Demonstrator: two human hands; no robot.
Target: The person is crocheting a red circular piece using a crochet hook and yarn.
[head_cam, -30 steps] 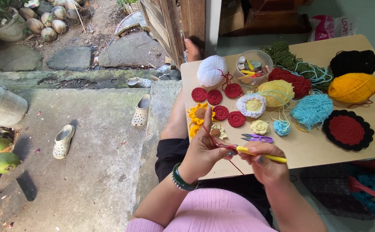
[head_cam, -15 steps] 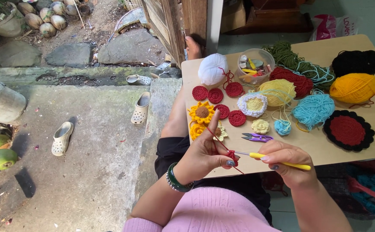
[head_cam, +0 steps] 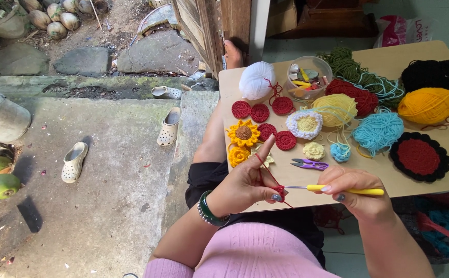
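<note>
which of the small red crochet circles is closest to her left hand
The red circle at the right end of the lower pair, just beyond the raised finger of the left hand; the other red circles lie farther up the table.

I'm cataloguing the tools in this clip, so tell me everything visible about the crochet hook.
The crochet hook has a yellow, plastic-looking handle and a thin silvery metal shaft. It lies nearly level above the board's near edge, the right hand pinching its handle. Its tip meets a small red yarn piece held by the left hand.

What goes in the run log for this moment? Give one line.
left hand: pinches small red crochet piece, red yarn over forefinger | right hand: holds yellow crochet hook, tip at piece | purple snips: on table
</note>
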